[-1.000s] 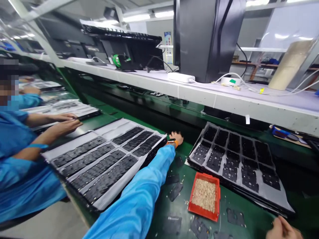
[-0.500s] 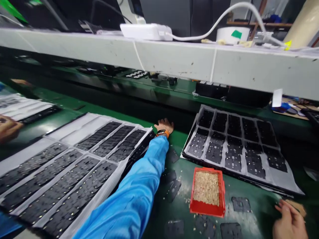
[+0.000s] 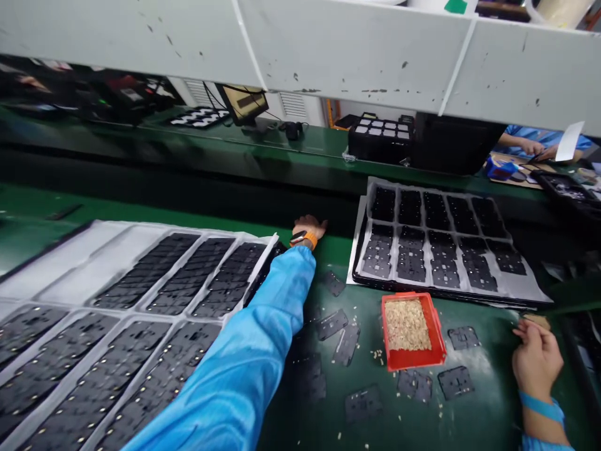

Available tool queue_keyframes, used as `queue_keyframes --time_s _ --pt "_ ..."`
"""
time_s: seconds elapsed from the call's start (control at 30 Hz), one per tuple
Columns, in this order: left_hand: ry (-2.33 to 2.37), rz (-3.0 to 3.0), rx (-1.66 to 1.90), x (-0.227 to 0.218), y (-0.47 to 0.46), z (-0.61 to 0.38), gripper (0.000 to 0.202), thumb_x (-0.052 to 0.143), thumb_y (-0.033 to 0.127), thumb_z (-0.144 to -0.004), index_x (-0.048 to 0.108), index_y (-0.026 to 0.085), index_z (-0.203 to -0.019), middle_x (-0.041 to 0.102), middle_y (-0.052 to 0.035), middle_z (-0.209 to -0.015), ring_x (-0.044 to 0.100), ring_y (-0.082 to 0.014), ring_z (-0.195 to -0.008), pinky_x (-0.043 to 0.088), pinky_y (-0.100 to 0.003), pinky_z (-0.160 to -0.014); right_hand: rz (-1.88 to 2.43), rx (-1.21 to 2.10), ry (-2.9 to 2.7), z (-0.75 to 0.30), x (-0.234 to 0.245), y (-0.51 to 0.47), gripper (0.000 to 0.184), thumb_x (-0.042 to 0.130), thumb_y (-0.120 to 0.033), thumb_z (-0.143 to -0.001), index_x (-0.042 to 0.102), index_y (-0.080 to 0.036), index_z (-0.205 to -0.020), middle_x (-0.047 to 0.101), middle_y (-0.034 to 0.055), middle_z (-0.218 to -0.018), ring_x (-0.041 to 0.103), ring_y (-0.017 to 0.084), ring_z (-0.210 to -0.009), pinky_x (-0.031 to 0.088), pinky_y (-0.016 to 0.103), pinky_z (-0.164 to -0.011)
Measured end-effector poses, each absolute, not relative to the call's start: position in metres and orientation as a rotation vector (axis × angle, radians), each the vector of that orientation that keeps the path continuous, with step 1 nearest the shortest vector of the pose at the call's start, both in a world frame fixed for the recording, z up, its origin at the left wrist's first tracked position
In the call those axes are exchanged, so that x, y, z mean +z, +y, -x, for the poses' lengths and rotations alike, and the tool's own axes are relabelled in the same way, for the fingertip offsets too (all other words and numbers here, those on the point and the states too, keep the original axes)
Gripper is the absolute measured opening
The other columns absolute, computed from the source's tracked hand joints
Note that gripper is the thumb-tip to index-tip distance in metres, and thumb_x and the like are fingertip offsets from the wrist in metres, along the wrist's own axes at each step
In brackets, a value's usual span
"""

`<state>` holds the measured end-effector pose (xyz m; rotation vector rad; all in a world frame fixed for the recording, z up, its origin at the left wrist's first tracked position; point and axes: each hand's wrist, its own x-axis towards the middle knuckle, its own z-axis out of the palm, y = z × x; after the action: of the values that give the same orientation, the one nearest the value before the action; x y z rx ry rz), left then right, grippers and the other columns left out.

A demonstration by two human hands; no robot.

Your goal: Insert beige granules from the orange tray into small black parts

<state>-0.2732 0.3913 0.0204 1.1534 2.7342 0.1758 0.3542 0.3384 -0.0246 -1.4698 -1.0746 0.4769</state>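
My left hand (image 3: 308,228) reaches forward on a blue-sleeved arm and rests at the edge of the dark strip behind the green bench, its thumb apart from its fingers. It wears a watch with an orange band (image 3: 307,238) and holds nothing that I can see. At the right, my right hand (image 3: 538,360), with a blue wrist strap (image 3: 542,407), pinches a small tan piece (image 3: 538,321) whose kind I cannot make out. Between the hands stands a red bin (image 3: 436,332) of small beige bits. Thin black plates (image 3: 457,382) with cutouts lie around it.
A large white-lined tray (image 3: 70,282) of black plates fills the left. A smaller such tray (image 3: 526,285) sits behind the red bin. A grey shelf beam (image 3: 352,62) spans overhead. Across the dark strip are a monitor (image 3: 244,103) and a co-worker's hands (image 3: 533,148).
The view has tilted down, so the white box and cable on the shelf have left it. More of my right forearm shows. My left hand stays at the strip's edge.
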Motion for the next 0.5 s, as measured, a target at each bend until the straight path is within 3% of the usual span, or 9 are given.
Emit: queue_keyframes --time_s 0.13,0.3,0.5 --pt "2.57 -1.119 0.105 0.052 0.403 0.263 0.036 0.062 0.04 -0.098 0.061 0.014 -0.124 0.063 -0.0115 -0.124 0.065 -0.0254 -0.107 0.055 -0.046 -0.091 1.463 0.487 -1.116 -0.353 -0.021 0.339 0.039 0.067 -0.052 -0.086 0.068 -0.014 -0.094 0.067 0.0056 -0.089 0.064 0.019 -0.073 0.056 0.036 -0.073" --pt "2.433 -1.247 -0.009 0.096 0.354 0.224 0.037 0.06 0.045 -0.098 0.066 0.013 -0.116 0.068 -0.0111 -0.118 0.066 -0.0256 -0.107 0.052 -0.048 -0.095 1.465 0.525 -1.142 -0.358 -0.026 0.34 0.035 0.064 -0.05 -0.088 0.069 -0.016 -0.095 0.068 0.0057 -0.09 0.064 0.019 -0.075 0.053 0.036 -0.077" --pt "2.234 -1.581 -0.035 0.088 0.233 0.108 0.033 0.058 0.048 -0.094 0.074 0.02 -0.1 0.077 -0.0113 -0.098 0.071 -0.0292 -0.1 0.05 -0.036 -0.087 1.483 0.587 -1.137 -0.366 -0.041 0.342 0.034 0.063 -0.051 -0.088 0.07 -0.017 -0.094 0.07 0.0063 -0.093 0.064 0.02 -0.076 0.052 0.036 -0.079"
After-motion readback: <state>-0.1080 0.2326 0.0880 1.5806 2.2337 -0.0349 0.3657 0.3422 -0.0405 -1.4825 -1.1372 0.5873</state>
